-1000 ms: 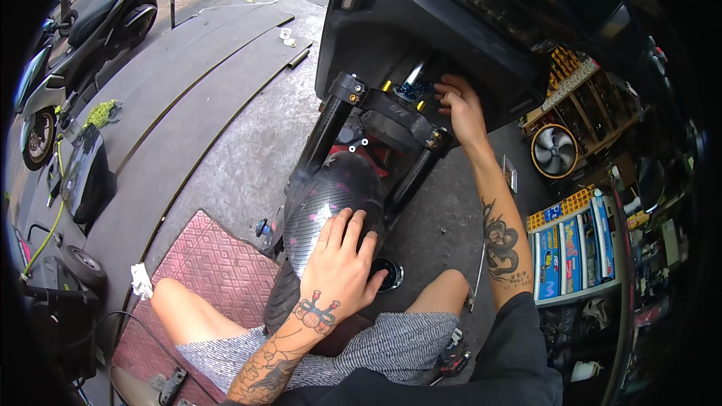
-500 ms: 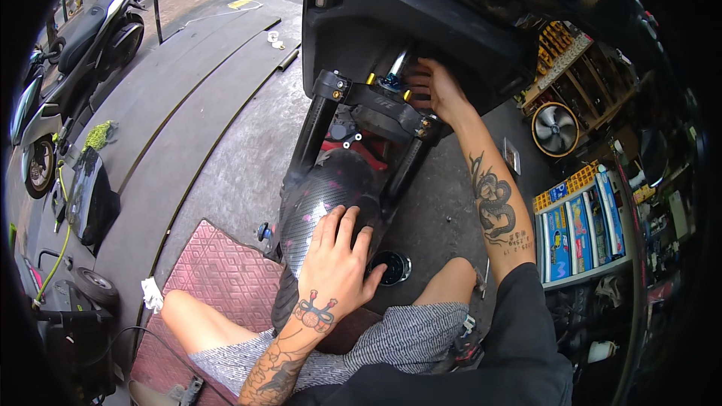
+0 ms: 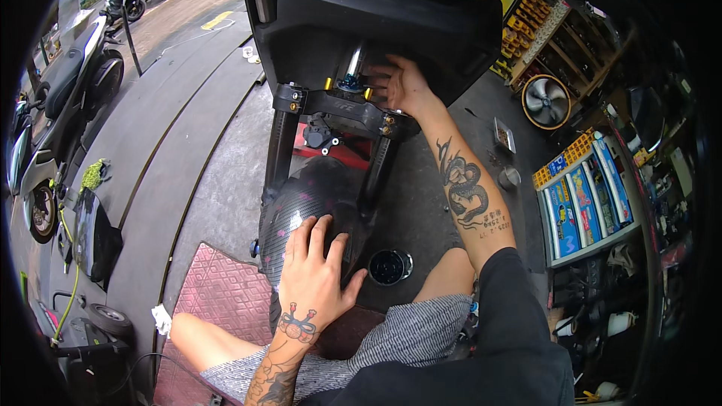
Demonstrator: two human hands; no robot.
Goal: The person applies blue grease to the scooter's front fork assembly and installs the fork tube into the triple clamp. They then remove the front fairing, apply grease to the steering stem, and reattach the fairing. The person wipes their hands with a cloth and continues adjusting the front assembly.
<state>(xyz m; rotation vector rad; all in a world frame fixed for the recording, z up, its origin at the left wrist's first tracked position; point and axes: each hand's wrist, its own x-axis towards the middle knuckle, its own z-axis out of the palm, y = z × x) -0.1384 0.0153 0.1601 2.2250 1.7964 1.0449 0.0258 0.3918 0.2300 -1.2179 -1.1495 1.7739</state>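
Beneath the triple clamp (image 3: 342,106), the front fender (image 3: 307,199) is apparently being steadied by the left hand (image 3: 312,274), fingers spread; the steering stem (image 3: 355,62) above is seemingly reached for by the right hand (image 3: 404,88), blurred fingers parted. Careful finger placement there seems called for.

The head-worn fisheye looks down and forward, close above the left hand (image 3: 310,274) and fender (image 3: 292,210).

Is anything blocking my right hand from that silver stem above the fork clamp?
Nothing visible stands between your right hand and the silver stem. The right gold bolt stands close by, but blur hides any contact.
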